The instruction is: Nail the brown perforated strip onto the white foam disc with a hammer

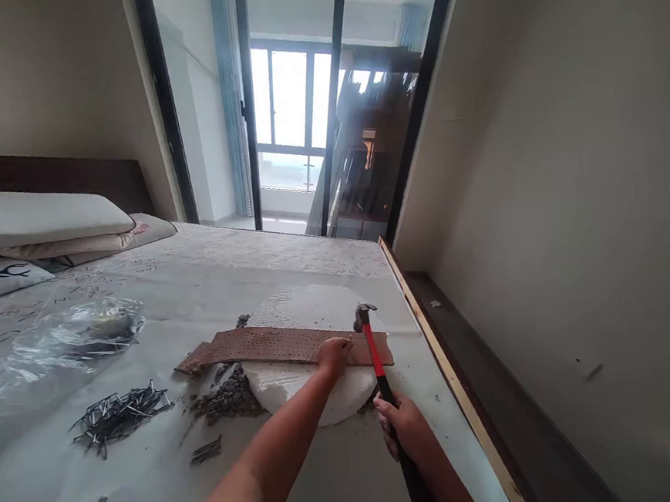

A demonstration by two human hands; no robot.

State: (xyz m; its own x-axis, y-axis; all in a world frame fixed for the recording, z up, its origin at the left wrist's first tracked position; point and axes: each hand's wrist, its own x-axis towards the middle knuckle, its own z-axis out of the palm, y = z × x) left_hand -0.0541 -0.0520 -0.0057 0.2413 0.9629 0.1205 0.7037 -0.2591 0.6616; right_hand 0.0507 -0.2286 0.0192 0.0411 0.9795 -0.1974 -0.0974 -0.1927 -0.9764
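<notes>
Loose nails (121,415) lie left on the bed (156,482). The brown strip (261,346) runs left to right across the foam disc (305,307). Our left hand (332,353) rests on its right end, grip pinched shut. The hammer (374,352) head hangs just right of it, its handle clenched in our right hand (403,423).

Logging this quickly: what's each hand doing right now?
Left hand: closed, fingertips pinched against the brown strip; what they pinch is too small to tell.
Right hand: closed on the hammer, gripping its handle.
</notes>
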